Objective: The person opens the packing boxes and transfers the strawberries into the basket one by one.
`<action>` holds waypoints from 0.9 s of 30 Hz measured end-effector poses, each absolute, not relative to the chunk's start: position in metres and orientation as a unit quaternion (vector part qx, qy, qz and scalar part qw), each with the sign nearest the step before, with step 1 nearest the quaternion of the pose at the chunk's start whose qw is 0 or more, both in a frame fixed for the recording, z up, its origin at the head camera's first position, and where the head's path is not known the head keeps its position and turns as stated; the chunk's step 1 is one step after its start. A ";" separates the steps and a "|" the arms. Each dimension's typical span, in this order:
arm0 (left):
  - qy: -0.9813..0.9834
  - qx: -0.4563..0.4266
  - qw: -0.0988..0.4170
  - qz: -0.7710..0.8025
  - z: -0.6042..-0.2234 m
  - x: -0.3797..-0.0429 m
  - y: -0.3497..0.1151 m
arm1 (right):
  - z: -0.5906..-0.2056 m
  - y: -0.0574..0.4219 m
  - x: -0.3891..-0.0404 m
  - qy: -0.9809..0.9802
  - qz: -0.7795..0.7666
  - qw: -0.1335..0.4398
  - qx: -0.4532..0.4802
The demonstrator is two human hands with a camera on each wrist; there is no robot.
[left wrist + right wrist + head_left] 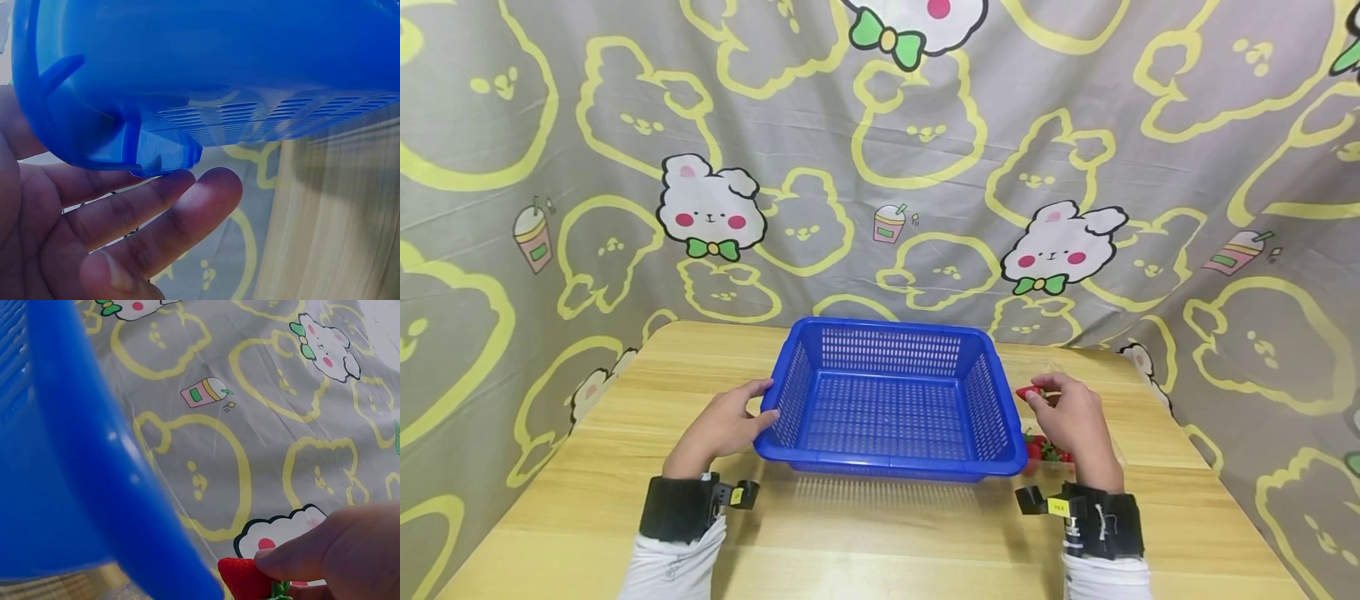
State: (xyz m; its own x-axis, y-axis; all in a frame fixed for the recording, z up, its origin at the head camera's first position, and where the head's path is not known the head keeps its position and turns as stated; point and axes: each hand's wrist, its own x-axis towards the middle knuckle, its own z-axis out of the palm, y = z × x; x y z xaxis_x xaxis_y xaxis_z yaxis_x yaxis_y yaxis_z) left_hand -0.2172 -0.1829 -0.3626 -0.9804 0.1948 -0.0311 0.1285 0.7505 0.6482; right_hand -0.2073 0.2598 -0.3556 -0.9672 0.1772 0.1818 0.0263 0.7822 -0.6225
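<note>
A blue plastic basket (891, 463) with slotted walls stands in the middle of the table, and its inside shows no contents. My left hand (722, 427) holds its left rim between thumb and fingers; in the left wrist view, several fingers (181, 219) extend below the rim. Just beyond the right rim, my right hand (1071, 417) pinches a red strawberry (240, 577) between thumb and fingers, its green leaves toward the palm. Below that hand lie several more strawberries (1036, 448) in what looks like a clear container, partly hidden by the hand and the basket.
The light wooden table (880, 542) reaches back to a grey curtain (820, 108) printed with yellow outlines and white cartoon animals. Each wrist wears a black strap (679, 508) with a small camera.
</note>
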 end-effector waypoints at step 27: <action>0.935 0.085 0.046 0.341 -0.364 -0.217 -0.183 | -0.352 0.247 -0.204 -0.935 0.324 0.144 -0.012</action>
